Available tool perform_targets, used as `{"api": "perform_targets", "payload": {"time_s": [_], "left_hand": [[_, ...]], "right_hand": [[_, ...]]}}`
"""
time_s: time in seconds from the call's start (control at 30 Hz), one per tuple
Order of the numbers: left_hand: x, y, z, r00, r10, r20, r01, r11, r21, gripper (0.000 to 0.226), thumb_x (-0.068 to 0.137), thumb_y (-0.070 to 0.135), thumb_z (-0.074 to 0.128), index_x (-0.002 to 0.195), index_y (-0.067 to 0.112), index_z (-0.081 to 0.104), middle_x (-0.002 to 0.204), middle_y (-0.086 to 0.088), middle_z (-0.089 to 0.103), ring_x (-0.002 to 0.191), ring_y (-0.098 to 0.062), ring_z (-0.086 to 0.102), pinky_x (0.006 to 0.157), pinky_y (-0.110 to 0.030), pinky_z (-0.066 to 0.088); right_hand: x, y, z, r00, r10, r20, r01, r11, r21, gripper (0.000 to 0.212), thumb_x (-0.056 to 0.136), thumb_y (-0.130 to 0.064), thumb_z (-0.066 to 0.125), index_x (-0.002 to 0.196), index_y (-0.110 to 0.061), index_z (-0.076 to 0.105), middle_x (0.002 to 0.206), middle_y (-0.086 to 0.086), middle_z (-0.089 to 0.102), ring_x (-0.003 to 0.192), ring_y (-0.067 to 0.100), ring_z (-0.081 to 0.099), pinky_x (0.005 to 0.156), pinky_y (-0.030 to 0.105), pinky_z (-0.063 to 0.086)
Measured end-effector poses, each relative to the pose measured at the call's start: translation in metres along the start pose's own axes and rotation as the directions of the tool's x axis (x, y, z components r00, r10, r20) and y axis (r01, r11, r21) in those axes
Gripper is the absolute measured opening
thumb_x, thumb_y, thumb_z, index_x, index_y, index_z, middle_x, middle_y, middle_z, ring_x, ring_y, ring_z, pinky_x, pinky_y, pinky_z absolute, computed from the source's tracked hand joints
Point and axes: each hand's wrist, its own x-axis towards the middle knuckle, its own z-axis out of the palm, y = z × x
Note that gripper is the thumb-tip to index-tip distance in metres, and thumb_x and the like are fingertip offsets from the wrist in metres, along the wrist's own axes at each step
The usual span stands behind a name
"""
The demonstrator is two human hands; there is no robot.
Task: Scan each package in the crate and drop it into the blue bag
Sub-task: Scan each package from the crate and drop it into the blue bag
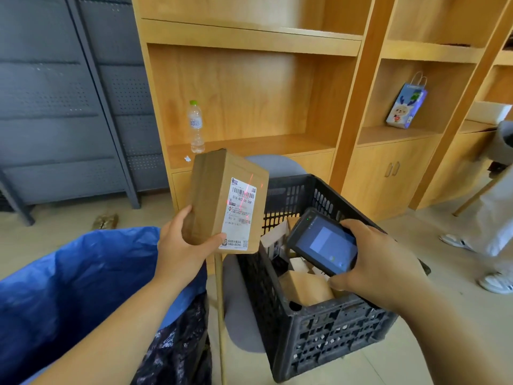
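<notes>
Far left, a grey perforated metal rack [55, 107] is seen standing on the floor. Below it, at the lower left, a blue plastic bag [69, 287] is spread with its mouth open, just beside the left hand [180, 251]. A brown cardboard package [211, 195] is gripped by that hand at its lower end, thumb laid on the front face, fingers wrapped round the left side. The package is held upright and slightly tilted in the air, between bag and crate. Its white shipping label [240, 212] is turned towards the camera, and red scan lines are thrown across the barcode. Behind it, a clear plastic water bottle with a green cap [196, 126] is stood upright near the left end of a light wooden shelf [249, 145]. To the right, a black slatted plastic crate [333, 329] is rested on a grey rounded seat [238, 315], and several small cardboard boxes [305, 287] are piled inside it. Over the crate, a black handheld scanner [323, 243] is clasped by the right hand [380, 262], fingers curled round its edges, screen lit, front end pointed at the label. Further right, a blue cartoon-printed paper gift bag [406, 107] is leaned in a shelf compartment, and white shoes [497, 283] of another person are glimpsed at the right edge.
</notes>
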Motion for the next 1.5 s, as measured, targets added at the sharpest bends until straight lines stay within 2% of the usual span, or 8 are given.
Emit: {"api": "perform_targets", "payload": {"time_s": [0.1,0.33,0.57,0.87,1.07,1.27,1.4,1.5], "left_hand": [[-0.001,-0.005,-0.011,1.000,-0.012,-0.020,0.012,1.000,0.010,0.089,0.061,0.049,0.082,0.138,0.041,0.037,0.137,0.004,0.040,0.125,-0.021,0.041,0.101,-0.052,0.044],[-0.004,-0.009,-0.021,0.999,-0.007,-0.040,0.009,0.999,0.039,0.088,0.065,0.046,0.083,0.139,0.038,0.036,0.137,0.001,0.037,0.127,-0.024,0.039,0.102,-0.054,0.041],[-0.007,-0.011,-0.020,0.999,-0.014,-0.032,0.016,0.998,0.057,0.093,0.059,0.055,0.079,0.139,0.039,0.034,0.137,0.000,0.036,0.127,-0.026,0.038,0.101,-0.055,0.042],[-0.009,-0.011,-0.019,0.999,-0.033,-0.036,0.034,0.998,0.047,0.096,0.053,0.060,0.074,0.139,0.041,0.033,0.137,0.000,0.036,0.127,-0.026,0.037,0.101,-0.054,0.042],[-0.009,-0.016,-0.022,0.999,-0.028,-0.043,0.030,0.998,0.046,0.091,0.063,0.050,0.081,0.139,0.041,0.033,0.138,0.000,0.035,0.128,-0.026,0.036,0.101,-0.055,0.042],[-0.011,-0.027,-0.039,0.995,-0.068,-0.079,0.069,0.998,0.013,0.084,0.065,0.048,0.080,0.137,0.041,0.038,0.133,0.003,0.040,0.121,-0.021,0.043,0.100,-0.049,0.043],[-0.015,-0.046,-0.071,0.985,-0.155,-0.069,0.152,0.987,-0.054,0.074,0.061,0.050,0.077,0.129,0.039,0.048,0.124,0.004,0.052,0.105,-0.010,0.053,0.082,-0.028,0.046],[-0.014,-0.065,-0.102,0.964,-0.248,-0.094,0.250,0.968,0.006,0.080,0.052,0.059,0.072,0.126,0.037,0.051,0.122,0.001,0.053,0.103,-0.014,0.055,0.082,-0.032,0.045]], "right_hand": [[0.000,-0.010,0.003,1.000,-0.029,-0.006,0.029,1.000,0.006,0.088,0.048,-0.052,0.077,0.123,-0.032,0.035,0.098,-0.011,0.050,0.084,0.015,0.055,0.065,0.034,0.051],[0.000,-0.017,0.006,0.999,-0.049,0.023,0.049,0.999,-0.019,0.084,0.050,-0.049,0.078,0.122,-0.035,0.037,0.095,-0.013,0.048,0.081,0.012,0.051,0.053,0.024,0.037],[-0.004,-0.016,0.003,0.999,-0.025,0.021,0.025,0.999,-0.036,0.089,0.051,-0.051,0.076,0.127,-0.030,0.034,0.105,-0.008,0.053,0.087,0.017,0.055,0.070,0.036,0.052],[-0.007,-0.014,0.002,0.997,-0.022,0.067,0.026,0.998,-0.057,0.079,0.050,-0.052,0.075,0.117,-0.032,0.037,0.101,-0.009,0.053,0.085,0.016,0.055,0.067,0.035,0.053],[-0.007,-0.014,0.004,0.998,-0.054,0.035,0.055,0.998,-0.030,0.080,0.049,-0.052,0.076,0.117,-0.033,0.037,0.098,-0.012,0.051,0.083,0.013,0.053,0.058,0.028,0.046],[-0.004,-0.029,0.011,0.995,-0.096,0.032,0.097,0.995,-0.024,0.091,0.051,-0.051,0.077,0.128,-0.036,0.029,0.091,-0.016,0.041,0.077,0.009,0.047,0.049,0.014,0.028],[0.003,-0.050,0.021,0.986,-0.145,0.078,0.144,0.989,0.018,0.090,0.053,-0.049,0.078,0.128,-0.037,0.031,0.098,-0.013,0.048,0.083,0.012,0.051,0.055,0.022,0.043],[0.005,-0.069,0.030,0.980,-0.175,0.090,0.173,0.985,0.024,0.090,0.052,-0.049,0.079,0.129,-0.037,0.033,0.095,-0.012,0.046,0.085,0.014,0.051,0.061,0.030,0.048]]}}
